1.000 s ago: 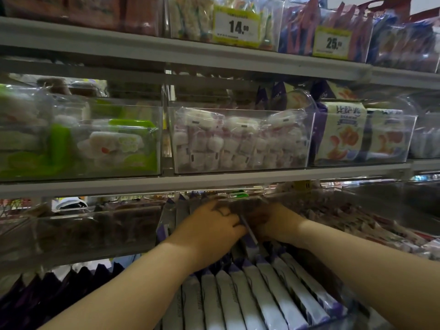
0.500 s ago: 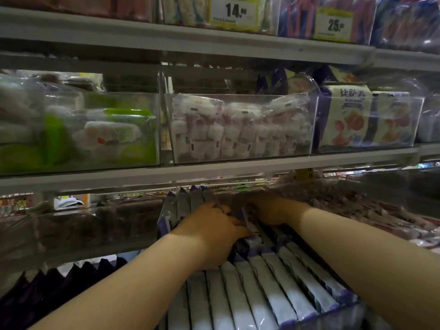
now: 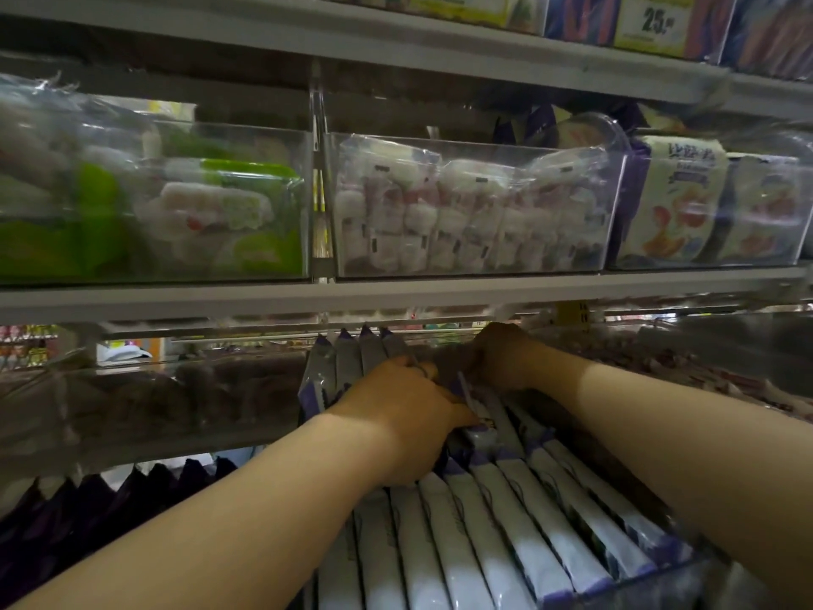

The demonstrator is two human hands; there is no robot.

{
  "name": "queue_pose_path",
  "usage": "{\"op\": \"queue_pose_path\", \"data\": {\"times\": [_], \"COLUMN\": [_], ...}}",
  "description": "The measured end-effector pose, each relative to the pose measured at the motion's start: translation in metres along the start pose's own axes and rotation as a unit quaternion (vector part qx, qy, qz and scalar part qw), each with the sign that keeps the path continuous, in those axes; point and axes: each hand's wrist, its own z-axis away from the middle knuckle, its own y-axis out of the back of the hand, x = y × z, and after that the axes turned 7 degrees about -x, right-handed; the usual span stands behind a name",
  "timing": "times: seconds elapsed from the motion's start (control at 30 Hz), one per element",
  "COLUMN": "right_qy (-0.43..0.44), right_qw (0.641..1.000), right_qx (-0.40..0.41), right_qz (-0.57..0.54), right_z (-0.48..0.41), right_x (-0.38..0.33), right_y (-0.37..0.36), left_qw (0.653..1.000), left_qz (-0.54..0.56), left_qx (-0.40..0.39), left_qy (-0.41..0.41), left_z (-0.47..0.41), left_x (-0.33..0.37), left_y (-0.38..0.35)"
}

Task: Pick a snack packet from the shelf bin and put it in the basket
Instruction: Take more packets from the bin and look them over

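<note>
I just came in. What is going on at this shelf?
A person reaches with both bare hands into a clear plastic shelf bin packed with long white snack packets with purple ends. The left hand digs among the packets near the middle. The right hand is deeper at the back, in shadow. Whether either grip holds a packet cannot be told. No packet is out of the bin yet, and no basket is in view.

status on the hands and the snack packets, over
Left hand and right hand both down among the white-and-purple snack packets, grips hidden. No packet lifted clear yet. Basket not in view. Shelf edge close above the hands.
</note>
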Motion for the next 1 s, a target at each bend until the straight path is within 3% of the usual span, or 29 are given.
{"op": "queue_pose_path", "data": {"times": [0.1, 0.27, 0.33, 0.47, 0.57, 0.67, 0.77, 0.83, 0.9, 1.0], "right_qy": [0.014, 0.004, 0.006, 0.005, -0.051, -0.097, -0.096, -0.083, -0.061, -0.021], "right_qw": [0.996, 0.966, 0.95, 0.896, 0.846, 0.808, 0.781, 0.761, 0.748, 0.723], "right_qx": [0.088, 0.177, 0.23, 0.358, 0.413, 0.424, 0.398, 0.376, 0.357, 0.299], "right_qz": [-0.017, -0.189, -0.21, -0.264, -0.333, -0.397, -0.472, -0.522, -0.555, -0.623], "right_z": [0.023, 0.084, 0.107, 0.141, 0.163, 0.186, 0.213, 0.232, 0.25, 0.277], "right_x": [0.006, 0.02, 0.022, 0.027, 0.034, 0.039, 0.037, 0.029, 0.019, 0.001], "right_y": [0.007, 0.012, 0.01, 0.017, 0.025, 0.028, 0.031, 0.033, 0.032, 0.028], "left_qw": [1.0, 0.999, 0.998, 0.991, 0.988, 0.991, 0.986, 0.931, 0.843, 0.709], "left_qz": [0.01, 0.008, -0.009, -0.036, -0.072, -0.06, 0.108, 0.313, 0.487, 0.666], "left_qx": [-0.004, -0.036, -0.062, -0.119, -0.124, -0.094, 0.023, 0.108, 0.159, 0.161], "left_qy": [0.007, 0.009, 0.014, 0.05, 0.063, 0.074, 0.123, 0.155, 0.165, 0.164], "left_z": [0.0, 0.0, 0.001, 0.004, 0.013, 0.026, 0.04, 0.051, 0.062, 0.084], "left_x": [0.001, 0.0, 0.002, 0.014, 0.026, 0.037, 0.053, 0.071, 0.094, 0.13], "left_y": [0.0, 0.0, 0.004, 0.02, 0.035, 0.047, 0.062, 0.067, 0.07, 0.07]}}
